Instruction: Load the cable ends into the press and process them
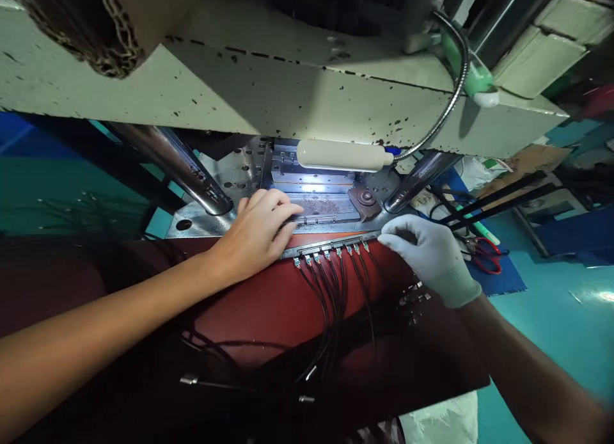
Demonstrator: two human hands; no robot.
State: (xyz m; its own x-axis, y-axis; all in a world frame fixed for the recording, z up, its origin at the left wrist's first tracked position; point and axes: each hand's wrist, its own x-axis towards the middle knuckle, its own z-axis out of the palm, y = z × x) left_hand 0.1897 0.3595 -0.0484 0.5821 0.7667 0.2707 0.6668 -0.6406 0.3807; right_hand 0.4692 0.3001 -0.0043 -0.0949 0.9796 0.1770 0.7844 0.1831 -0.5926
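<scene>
A narrow dark metal bar (330, 244) lies along the front edge of the press bed, with several black cables (330, 303) hanging from it by their metal connector ends (316, 258). My left hand (261, 229), bare, is closed at the bar's left end, its fingers bent and its thumb against the bar. The palm hides that end. At the other end, my right hand (426, 255) in a white glove pinches the bar's tip between thumb and fingers. Just behind the bar sits the lit metal die (321, 206).
A white lamp (340, 156) on a flexible metal neck hangs low over the die. Steel columns (192, 169) flank it beneath the heavy press beam (288, 98). Loose cables lie on the red surface (240, 316). Red-handled scissors (487, 255) rest at right.
</scene>
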